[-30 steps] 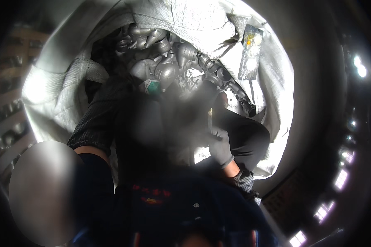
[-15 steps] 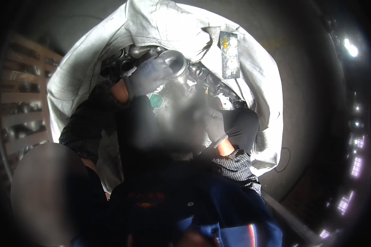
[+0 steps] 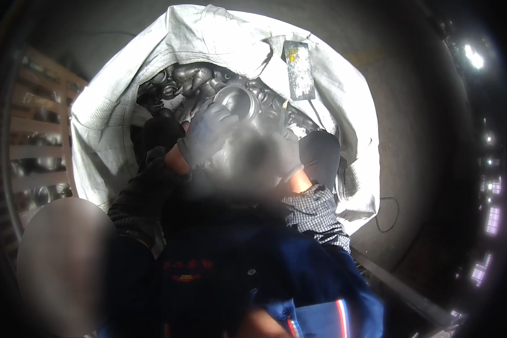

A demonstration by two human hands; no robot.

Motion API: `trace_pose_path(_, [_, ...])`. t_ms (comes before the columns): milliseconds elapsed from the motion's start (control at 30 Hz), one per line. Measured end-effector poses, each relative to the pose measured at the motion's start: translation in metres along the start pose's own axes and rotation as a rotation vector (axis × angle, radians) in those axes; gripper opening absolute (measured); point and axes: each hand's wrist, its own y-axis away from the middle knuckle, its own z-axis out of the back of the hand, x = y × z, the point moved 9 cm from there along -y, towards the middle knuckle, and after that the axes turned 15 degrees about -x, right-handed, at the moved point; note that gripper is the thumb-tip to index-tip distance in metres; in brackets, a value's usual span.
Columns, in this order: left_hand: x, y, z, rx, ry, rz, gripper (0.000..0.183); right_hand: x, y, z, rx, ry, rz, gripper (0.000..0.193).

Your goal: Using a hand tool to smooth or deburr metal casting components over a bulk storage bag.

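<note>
A grey pipe fitting (image 3: pixel 250 107) with a wide round opening faces up in front of me. My left hand (image 3: pixel 211 130), in a grey glove, is closed against its left side. On the other side my gloved right hand (image 3: pixel 287 151) has its fingers curled, and a thin pale stick-like thing (image 3: pixel 284 111) juts up from them; its kind is unclear. A grey blur in the middle hides the lower part of the fitting and part of the right hand. Both hands are over the mouth of a big white woven sack (image 3: pixel 104 121).
Several dark grey pipe fittings (image 3: pixel 194 79) lie heaped in the sack beyond the hands. A worn, paint-spotted plate (image 3: pixel 299 70) rests on the sack's far right rim. At the left stands a slatted wooden crate (image 3: pixel 36 152) with metal parts inside. A thin cable (image 3: pixel 397 214) loops on the floor at right.
My left hand has come nearer and lower along the fitting, over where a green hexagonal patch showed before. The view has shifted slightly. The right hand stays by the fitting's right side.
</note>
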Motion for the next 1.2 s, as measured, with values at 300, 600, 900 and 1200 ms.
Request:
trace_pose_path(300, [0.063, 0.046, -0.034, -0.332, 0.676, 1.074, 0.016, 0.011, 0.0, 0.005, 0.025, -0.079, -0.011, 0.016])
trace_pose_path(600, [0.069, 0.068, -0.07, -0.392, 1.041, 1.396, 0.022, 0.018, -0.007, 0.007, -0.013, 0.097, 0.142, 0.022])
trace_pose_path(900, [0.054, 0.057, -0.102, -0.244, 1.744, 1.466, 0.034, 0.019, -0.001, -0.007, 0.043, 0.302, 0.207, 0.028])
trace_pose_path(1200, [0.029, 0.034, -0.083, -0.137, 2.088, 1.333, 0.042, 0.013, 0.003, -0.019, 0.158, 0.205, 0.122, 0.042])
